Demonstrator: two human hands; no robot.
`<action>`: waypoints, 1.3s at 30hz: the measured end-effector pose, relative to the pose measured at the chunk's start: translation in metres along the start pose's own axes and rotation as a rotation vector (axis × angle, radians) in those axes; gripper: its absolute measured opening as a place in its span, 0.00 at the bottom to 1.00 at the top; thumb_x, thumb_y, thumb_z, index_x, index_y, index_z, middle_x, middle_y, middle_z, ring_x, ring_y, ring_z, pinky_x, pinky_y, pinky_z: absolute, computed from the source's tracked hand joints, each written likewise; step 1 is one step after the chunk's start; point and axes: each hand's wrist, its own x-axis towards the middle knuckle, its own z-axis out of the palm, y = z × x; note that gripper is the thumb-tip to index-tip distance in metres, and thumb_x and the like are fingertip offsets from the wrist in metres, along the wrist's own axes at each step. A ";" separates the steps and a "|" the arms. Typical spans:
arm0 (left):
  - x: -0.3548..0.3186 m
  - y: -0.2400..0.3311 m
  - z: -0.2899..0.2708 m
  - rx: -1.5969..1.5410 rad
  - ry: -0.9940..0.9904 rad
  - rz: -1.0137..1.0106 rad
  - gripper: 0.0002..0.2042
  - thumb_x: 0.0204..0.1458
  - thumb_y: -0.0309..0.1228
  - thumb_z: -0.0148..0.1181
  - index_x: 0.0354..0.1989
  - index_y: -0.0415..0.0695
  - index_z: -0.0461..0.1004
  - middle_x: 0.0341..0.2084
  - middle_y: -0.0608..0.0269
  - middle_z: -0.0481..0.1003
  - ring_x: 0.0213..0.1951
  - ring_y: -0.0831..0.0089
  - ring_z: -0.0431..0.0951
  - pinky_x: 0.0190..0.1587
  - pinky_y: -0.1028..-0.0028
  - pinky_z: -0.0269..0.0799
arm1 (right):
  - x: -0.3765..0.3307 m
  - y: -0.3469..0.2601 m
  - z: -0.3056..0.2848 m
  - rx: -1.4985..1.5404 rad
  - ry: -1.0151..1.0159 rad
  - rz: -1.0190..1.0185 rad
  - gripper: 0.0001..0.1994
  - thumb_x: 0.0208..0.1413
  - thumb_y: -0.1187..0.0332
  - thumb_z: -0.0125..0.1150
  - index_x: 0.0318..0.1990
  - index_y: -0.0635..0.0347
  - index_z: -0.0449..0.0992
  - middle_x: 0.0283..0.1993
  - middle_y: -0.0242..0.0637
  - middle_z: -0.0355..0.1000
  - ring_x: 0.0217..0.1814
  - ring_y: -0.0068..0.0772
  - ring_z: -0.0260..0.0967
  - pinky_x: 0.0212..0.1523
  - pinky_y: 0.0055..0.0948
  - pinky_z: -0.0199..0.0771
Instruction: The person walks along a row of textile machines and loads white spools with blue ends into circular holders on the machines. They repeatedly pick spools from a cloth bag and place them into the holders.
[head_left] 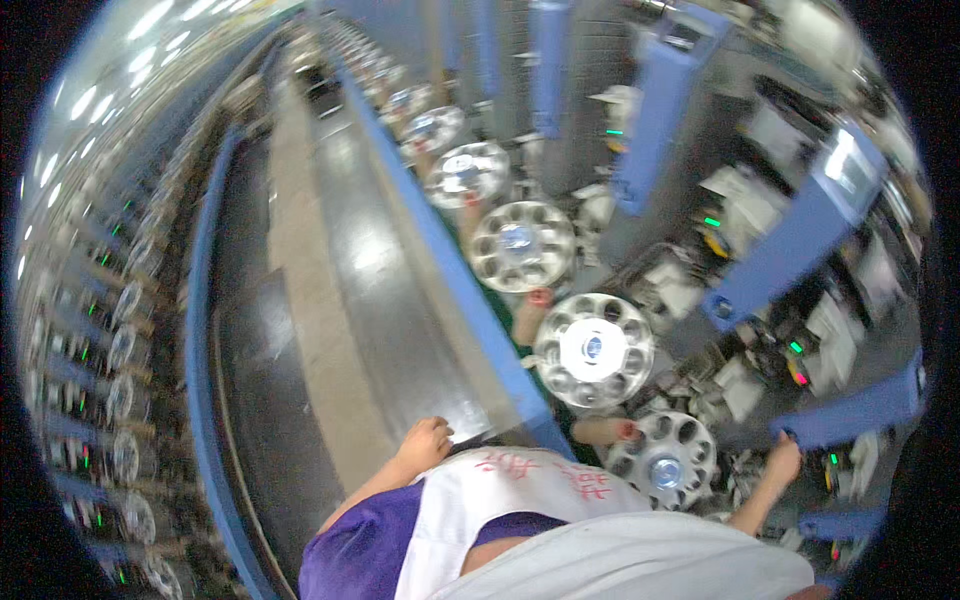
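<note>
Right hand (783, 462) is raised against the blue machine bar (850, 412), beside the nearest perforated round disc (663, 458); whether the grip is closed cannot be told. Left hand (425, 443) hangs loosely curled, holding nothing. Disc judged rigid, light, best gripped at rim holes.

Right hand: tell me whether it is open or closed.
Closed: the right hand is curled around the end of a blue machine arm, beside a round perforated disc.
</note>
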 end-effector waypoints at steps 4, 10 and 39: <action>-0.024 -0.097 -0.032 -0.067 -0.103 -0.198 0.09 0.43 0.32 0.57 0.32 0.43 0.75 0.36 0.54 0.72 0.39 0.58 0.71 0.43 0.64 0.67 | -0.010 -0.083 -0.048 -0.064 0.164 -0.230 0.06 0.50 0.67 0.49 0.27 0.57 0.70 0.25 0.42 0.71 0.27 0.46 0.70 0.26 0.42 0.70; 0.014 -0.187 -0.086 -0.104 0.111 -0.233 0.09 0.45 0.33 0.57 0.32 0.42 0.75 0.37 0.54 0.72 0.43 0.57 0.70 0.45 0.66 0.67 | -0.173 -0.353 -0.079 0.434 -0.374 -1.099 0.07 0.44 0.68 0.56 0.29 0.60 0.75 0.30 0.46 0.71 0.32 0.50 0.68 0.33 0.40 0.68; 0.034 -0.604 -0.137 -0.547 -0.415 -1.893 0.14 0.48 0.32 0.47 0.43 0.47 0.73 0.43 0.49 0.71 0.46 0.56 0.72 0.46 0.61 0.67 | -0.348 -1.386 -0.260 0.865 -0.489 -2.470 0.08 0.48 0.66 0.54 0.34 0.58 0.72 0.32 0.42 0.69 0.36 0.45 0.67 0.38 0.40 0.68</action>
